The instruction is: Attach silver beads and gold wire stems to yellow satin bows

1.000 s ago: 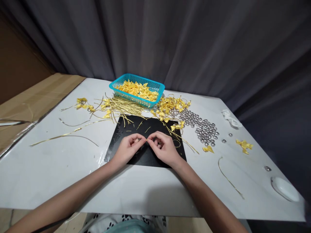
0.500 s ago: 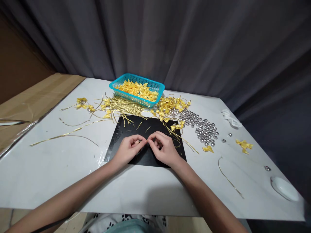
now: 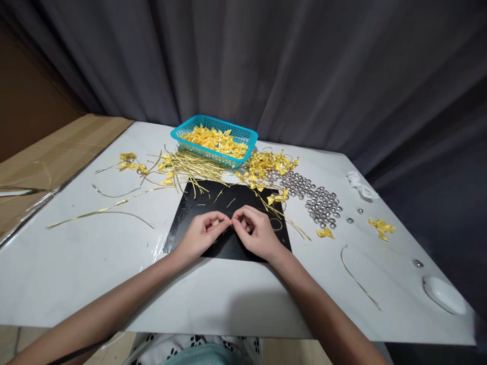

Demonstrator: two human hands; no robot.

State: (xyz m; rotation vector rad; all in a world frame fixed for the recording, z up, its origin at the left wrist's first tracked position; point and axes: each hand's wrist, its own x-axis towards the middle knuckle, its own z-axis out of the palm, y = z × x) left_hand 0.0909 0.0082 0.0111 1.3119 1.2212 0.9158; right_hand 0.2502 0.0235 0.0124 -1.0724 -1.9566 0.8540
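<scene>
Over the black mat (image 3: 213,200), my left hand (image 3: 200,234) and my right hand (image 3: 255,233) meet fingertip to fingertip. Between them they pinch a small yellow piece (image 3: 230,221), too tiny to identify; it looks like a bit of gold wire or ribbon. Behind the mat stands a teal basket (image 3: 243,136) filled with yellow ribbon bows (image 3: 215,139). A bundle of gold wires (image 3: 194,170) lies left of centre. A heap of silver beads (image 3: 317,200) lies to the right.
Loose yellow bows (image 3: 266,165) with wires lie behind the mat, others at the left (image 3: 128,162) and far right (image 3: 381,227). Long gold wires (image 3: 101,210) cross the white table's left side; one (image 3: 357,281) curves at right. A white dish (image 3: 445,295) sits near the right corner.
Both hands stay together over the mat; only the fingers shift slightly around the small piece. The view has barely moved.
</scene>
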